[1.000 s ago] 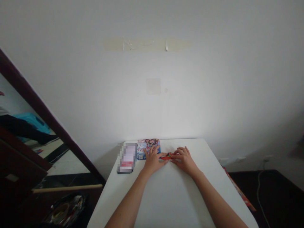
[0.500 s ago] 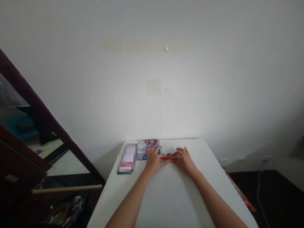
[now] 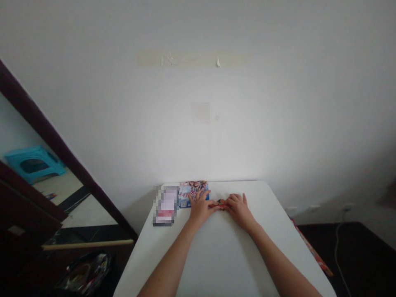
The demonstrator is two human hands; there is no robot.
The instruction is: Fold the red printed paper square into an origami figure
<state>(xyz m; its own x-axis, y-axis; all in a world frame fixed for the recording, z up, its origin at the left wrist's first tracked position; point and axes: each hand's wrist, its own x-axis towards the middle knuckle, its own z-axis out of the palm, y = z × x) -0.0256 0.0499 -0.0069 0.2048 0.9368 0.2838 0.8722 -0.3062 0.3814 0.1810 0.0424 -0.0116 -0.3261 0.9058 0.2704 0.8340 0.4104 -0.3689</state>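
Note:
A small red piece with dark and green markings, which looks like folded paper, lies low over the table between my two hands. My left hand has its thumb and forefinger on the left end, while its other fingers spread over a colourful printed booklet. On the right end, the thumb and fingertips of my right hand close in a pinch, with one finger lifted. The fingertips hide both ends of the red piece.
A blurred-out phone-like slab rests left of the booklet on the white table. The table meets a white wall. At left, a leaning mirror reflects a blue stool. A cluttered black bin or bag sits below it.
Both hands stay nearly in place on the red piece; the right fingers have drawn in slightly. In the mirror, a person's leg has gone from sight and the blue stool shows fully.

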